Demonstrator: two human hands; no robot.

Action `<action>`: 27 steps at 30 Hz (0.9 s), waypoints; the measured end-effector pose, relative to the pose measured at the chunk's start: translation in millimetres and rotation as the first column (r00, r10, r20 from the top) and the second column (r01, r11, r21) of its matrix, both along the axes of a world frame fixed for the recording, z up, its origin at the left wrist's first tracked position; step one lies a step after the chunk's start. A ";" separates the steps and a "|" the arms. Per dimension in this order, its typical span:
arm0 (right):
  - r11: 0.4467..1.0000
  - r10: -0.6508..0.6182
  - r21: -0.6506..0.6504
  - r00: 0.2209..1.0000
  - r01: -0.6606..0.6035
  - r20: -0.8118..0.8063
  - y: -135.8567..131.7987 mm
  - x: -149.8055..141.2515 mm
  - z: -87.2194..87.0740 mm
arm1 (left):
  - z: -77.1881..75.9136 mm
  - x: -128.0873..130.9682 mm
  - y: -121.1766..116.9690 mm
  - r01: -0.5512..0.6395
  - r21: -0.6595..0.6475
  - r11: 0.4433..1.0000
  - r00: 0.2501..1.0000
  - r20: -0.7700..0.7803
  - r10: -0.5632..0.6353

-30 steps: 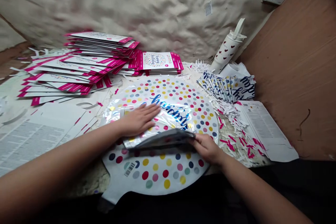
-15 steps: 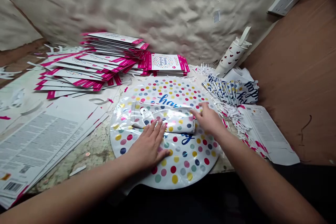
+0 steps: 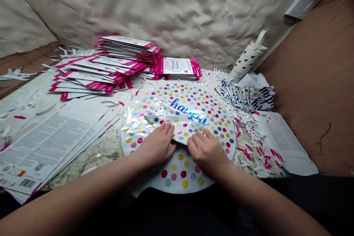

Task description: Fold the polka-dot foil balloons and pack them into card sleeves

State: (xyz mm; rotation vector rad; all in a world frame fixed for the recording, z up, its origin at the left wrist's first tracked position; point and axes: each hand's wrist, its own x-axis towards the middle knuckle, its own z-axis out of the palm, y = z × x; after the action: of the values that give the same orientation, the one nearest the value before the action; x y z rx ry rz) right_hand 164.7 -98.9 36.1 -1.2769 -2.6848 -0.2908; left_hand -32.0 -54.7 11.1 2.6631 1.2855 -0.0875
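Observation:
A round polka-dot foil balloon [image 3: 177, 182] with blue lettering lies flat on the table. On top of it is a second dotted balloon folded into a flat strip [image 3: 181, 125], slanting down to the right. My left hand [image 3: 157, 145] has its fingers over the strip's near edge, with the thumb bent close below. My right hand [image 3: 207, 151] is curled around the strip's lower right end, its fingertips closed on the film. A dark gap shows under the fold between both hands.
Pink-and-white printed packets [image 3: 110, 68] are piled at the back left. Printed card sleeves [image 3: 61, 143] lie at left, another sleeve [image 3: 286, 142] at right. Folded balloons [image 3: 246, 97], paper scraps [image 3: 250, 127] and a heart-patterned tumbler [image 3: 247, 61] stand or lie right. A power strip [image 3: 304, 2] is on the wall.
The folded strip has turned from lying level to slanting, its right end nearer me. My right hand moved down and left and closed on it; my left fingers, spread flat before, are now bent.

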 end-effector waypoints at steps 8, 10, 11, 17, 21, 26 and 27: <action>0.928 -0.366 -0.262 0.782 0.266 -0.504 -12.4 34.2 -42.1 | -6.4 -23.1 5.7 0.113 -0.061 0.992 0.966 0.241 -0.095; 0.946 -0.318 -0.235 0.792 0.225 -0.521 -2.3 38.3 -49.5 | -7.1 -25.4 3.4 0.205 -0.068 0.976 0.955 0.232 -0.185; 0.974 -0.217 -0.170 0.828 0.150 -0.517 3.2 38.3 -49.6 | -7.0 -25.6 2.5 0.242 -0.073 0.968 0.950 0.220 -0.221; 0.923 0.252 -0.223 0.932 -0.312 -0.262 27.7 36.6 -27.7 | -6.2 -28.9 1.9 0.382 -0.043 0.923 0.914 0.168 -0.370; 0.830 0.326 -0.368 0.900 -0.419 -0.289 26.9 42.4 -30.6 | -11.6 -37.0 -3.7 0.421 0.101 0.902 0.887 0.162 -0.432; 0.832 0.093 -0.446 0.875 -0.331 -0.475 23.4 38.3 -29.7 | -14.3 -44.0 -9.2 0.346 0.201 0.917 0.852 0.341 -0.396; 0.811 0.062 -0.481 0.866 -0.333 -0.495 25.3 35.5 -27.0 | -11.8 -43.8 -7.5 0.305 0.143 0.941 0.853 0.398 -0.337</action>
State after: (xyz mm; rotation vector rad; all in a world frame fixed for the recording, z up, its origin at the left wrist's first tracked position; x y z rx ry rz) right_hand 200.3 -73.7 9.0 -0.9720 -2.5060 0.7872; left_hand -75.8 -62.3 -0.7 2.7247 0.7158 0.4735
